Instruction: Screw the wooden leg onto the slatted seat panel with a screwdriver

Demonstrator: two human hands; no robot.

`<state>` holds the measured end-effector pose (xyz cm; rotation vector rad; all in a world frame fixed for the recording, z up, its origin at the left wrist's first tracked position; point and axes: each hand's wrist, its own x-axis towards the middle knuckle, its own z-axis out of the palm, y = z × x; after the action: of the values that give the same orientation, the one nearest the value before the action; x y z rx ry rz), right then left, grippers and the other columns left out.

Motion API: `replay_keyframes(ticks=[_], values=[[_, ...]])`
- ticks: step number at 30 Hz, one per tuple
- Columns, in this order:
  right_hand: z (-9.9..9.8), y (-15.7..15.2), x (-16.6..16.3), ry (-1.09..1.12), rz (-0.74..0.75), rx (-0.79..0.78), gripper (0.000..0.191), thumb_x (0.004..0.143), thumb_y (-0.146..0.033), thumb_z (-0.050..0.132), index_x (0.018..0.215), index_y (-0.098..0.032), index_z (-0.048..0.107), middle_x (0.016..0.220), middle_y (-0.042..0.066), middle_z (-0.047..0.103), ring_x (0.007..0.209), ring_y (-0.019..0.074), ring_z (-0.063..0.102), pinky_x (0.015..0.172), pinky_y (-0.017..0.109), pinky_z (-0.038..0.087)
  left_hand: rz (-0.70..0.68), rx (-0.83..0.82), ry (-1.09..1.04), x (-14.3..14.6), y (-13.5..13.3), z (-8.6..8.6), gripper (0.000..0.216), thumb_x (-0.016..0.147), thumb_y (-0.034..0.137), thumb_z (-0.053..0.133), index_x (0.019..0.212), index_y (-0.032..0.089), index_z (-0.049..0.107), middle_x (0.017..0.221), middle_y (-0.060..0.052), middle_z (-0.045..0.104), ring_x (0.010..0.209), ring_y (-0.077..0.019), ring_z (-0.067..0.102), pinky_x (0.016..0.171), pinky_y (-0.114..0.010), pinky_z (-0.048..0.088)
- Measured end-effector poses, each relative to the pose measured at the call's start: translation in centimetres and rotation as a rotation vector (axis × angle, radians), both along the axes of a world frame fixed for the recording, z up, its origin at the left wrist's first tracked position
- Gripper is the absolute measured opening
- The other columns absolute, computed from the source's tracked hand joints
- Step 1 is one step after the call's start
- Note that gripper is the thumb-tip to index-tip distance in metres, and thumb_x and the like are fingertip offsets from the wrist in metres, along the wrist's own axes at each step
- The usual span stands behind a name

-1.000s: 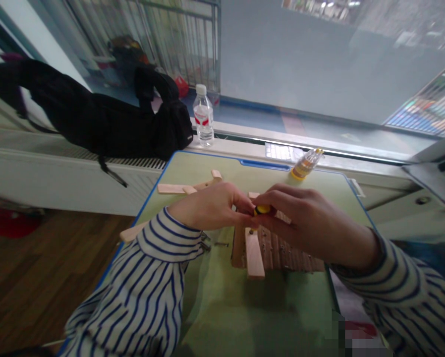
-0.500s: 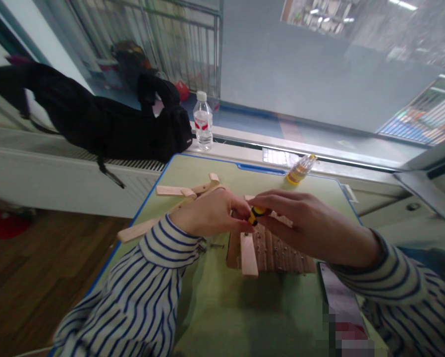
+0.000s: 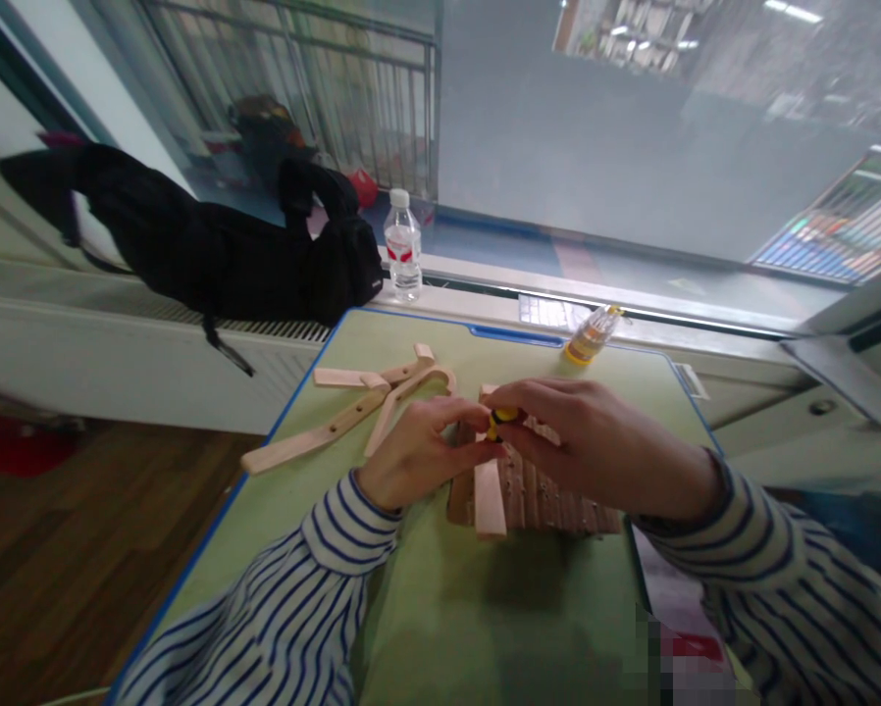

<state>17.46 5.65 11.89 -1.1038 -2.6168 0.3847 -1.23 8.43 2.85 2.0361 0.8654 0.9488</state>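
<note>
My right hand (image 3: 580,436) is closed around a small yellow-and-black screwdriver (image 3: 500,420), mostly hidden by the fingers. At its left end, my left hand (image 3: 426,446) pinches with thumb and forefinger. Both hands are over a brown ridged block (image 3: 536,495) with several screws standing in it. A pale wooden strip (image 3: 490,500) lies across the block's left part, under the fingertips. What the screwdriver's tip touches is hidden.
Left of the block, several pale wooden pieces with holes, one a long bar (image 3: 300,448), lie on the green table (image 3: 440,628). A yellow-capped bottle (image 3: 592,336) stands at the back edge. A phone-like slab (image 3: 676,598) lies at right. Behind are a water bottle (image 3: 403,250) and black bag (image 3: 241,260).
My left hand has shifted slightly down and right, uncovering more of the wooden pieces behind it. The screwdriver stays between both hands, moved slightly left. The view has shifted a little.
</note>
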Motion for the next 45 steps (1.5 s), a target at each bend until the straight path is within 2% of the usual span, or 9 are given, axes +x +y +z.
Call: replay_keyframes(ticks=[10, 18, 25, 28, 33, 39, 45], values=[[-0.7, 0.0, -0.3, 0.009, -0.055, 0.071, 0.021, 0.092, -0.029, 0.046, 0.103, -0.017, 0.058, 0.097, 0.006, 0.067, 0.085, 0.0158, 0.062, 0.073, 0.028, 0.045, -0.014, -0.081, -0.076, -0.2, 0.0, -1.1, 0.022, 0.079, 0.036, 0.066, 0.088, 0.017, 0.071, 0.078, -0.002, 0.067, 0.072, -0.0137, 0.058, 0.067, -0.025, 0.046], [-0.8, -0.1, -0.6, -0.004, -0.064, 0.075, 0.020, 0.091, -0.030, 0.047, 0.100, -0.015, 0.057, 0.087, 0.004, 0.065, 0.077, 0.0139, 0.060, 0.066, 0.026, 0.042, -0.101, -0.103, -0.111, -0.4, 0.1, -1.3, 0.021, 0.083, 0.033, 0.062, 0.097, 0.020, 0.070, 0.086, -0.002, 0.069, 0.080, -0.0148, 0.059, 0.074, -0.028, 0.047], [-1.0, -0.1, -0.6, 0.005, -0.069, 0.078, 0.021, 0.092, -0.032, 0.045, 0.101, -0.016, 0.056, 0.089, 0.005, 0.065, 0.079, 0.0142, 0.060, 0.067, 0.026, 0.043, -0.061, -0.081, -0.083, -0.5, 0.1, -1.6, 0.025, 0.080, 0.035, 0.065, 0.099, 0.019, 0.069, 0.090, -0.003, 0.069, 0.085, -0.0165, 0.061, 0.078, -0.031, 0.049], [-1.0, -0.2, -0.5, 0.019, -0.071, 0.066, 0.020, 0.092, -0.031, 0.046, 0.102, -0.016, 0.056, 0.091, 0.005, 0.065, 0.081, 0.0143, 0.060, 0.069, 0.026, 0.043, -0.072, -0.034, -0.074, -0.5, 0.4, -2.3, 0.032, 0.075, 0.036, 0.070, 0.102, 0.019, 0.067, 0.104, -0.005, 0.068, 0.098, -0.0199, 0.061, 0.089, -0.037, 0.048], [-1.0, 0.0, -0.4, 0.033, -0.072, 0.060, 0.018, 0.092, -0.030, 0.048, 0.100, -0.017, 0.057, 0.090, 0.003, 0.065, 0.079, 0.0131, 0.060, 0.069, 0.025, 0.043, -0.038, 0.196, -0.045, 0.1, 0.7, -3.7, 0.044, 0.068, 0.039, 0.074, 0.105, 0.018, 0.063, 0.122, -0.011, 0.059, 0.116, -0.0263, 0.052, 0.101, -0.045, 0.042], [-1.3, 0.2, -0.3, 0.033, -0.080, 0.064, 0.019, 0.091, -0.031, 0.048, 0.100, -0.016, 0.057, 0.093, 0.004, 0.066, 0.081, 0.0141, 0.061, 0.072, 0.027, 0.044, 0.036, 0.336, -0.012, 0.8, 0.4, -4.7, 0.042, 0.070, 0.038, 0.071, 0.103, 0.016, 0.061, 0.118, -0.014, 0.061, 0.115, -0.0269, 0.053, 0.100, -0.047, 0.042], [-1.3, 0.1, -0.2, 0.031, -0.084, 0.039, 0.016, 0.091, -0.030, 0.048, 0.097, -0.017, 0.057, 0.092, 0.004, 0.066, 0.081, 0.0140, 0.061, 0.071, 0.026, 0.044, 0.001, 0.317, -0.045, 0.6, 0.2, -4.3, 0.028, 0.071, 0.027, 0.067, 0.097, 0.015, 0.062, 0.114, -0.013, 0.062, 0.110, -0.0250, 0.056, 0.097, -0.044, 0.045]])
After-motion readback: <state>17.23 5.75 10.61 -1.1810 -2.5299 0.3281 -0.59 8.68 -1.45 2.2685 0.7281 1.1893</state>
